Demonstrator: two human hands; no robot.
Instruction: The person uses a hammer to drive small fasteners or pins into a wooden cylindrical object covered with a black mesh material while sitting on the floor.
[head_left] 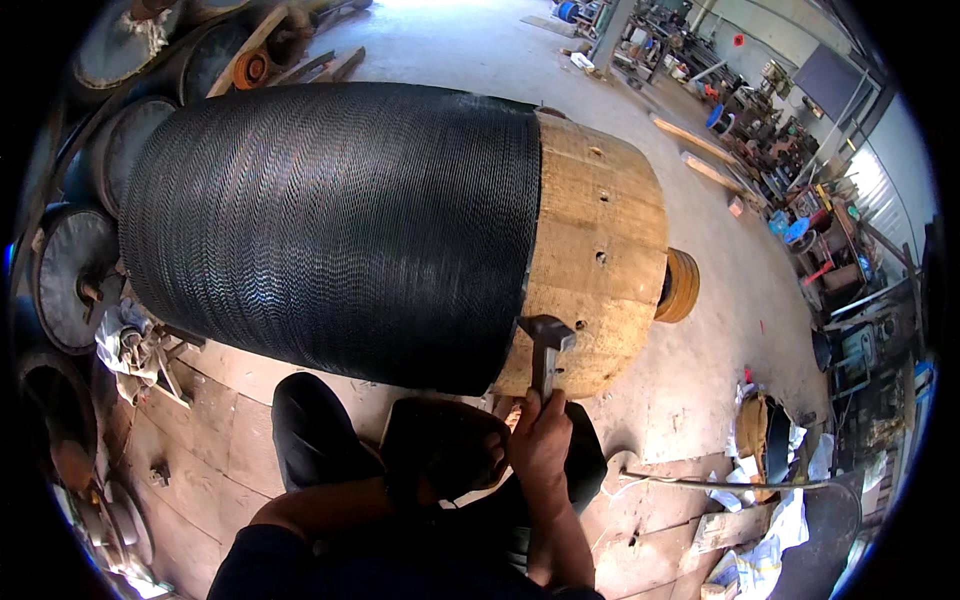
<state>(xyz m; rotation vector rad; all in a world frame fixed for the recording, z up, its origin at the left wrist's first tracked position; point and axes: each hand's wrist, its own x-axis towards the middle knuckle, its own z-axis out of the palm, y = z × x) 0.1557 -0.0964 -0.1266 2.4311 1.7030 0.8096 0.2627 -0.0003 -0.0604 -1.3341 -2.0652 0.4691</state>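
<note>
A hammer (543, 368) is in my right hand (541, 443), which is closed around its handle. The metal head points up and overlaps the near side of a bare wooden band (598, 215). This band, dotted with several small holes, forms the right end of a large lying drum. Tightly wound black ridged material (340, 230) covers the rest of the drum. In shadow beside my right hand, my left hand (465, 462) is held low by the drum's near edge. Its fingers look curled; whatever they hold is hidden. A dark band circles the left wrist.
A round shaft end (680, 286) sticks out of the drum's right side. Dark round discs (75, 275) line the left edge, near a bundle of cloth (130, 345). Wooden planks (700, 145) lie on the floor behind. A metal bar (730, 484) and torn packaging are at lower right.
</note>
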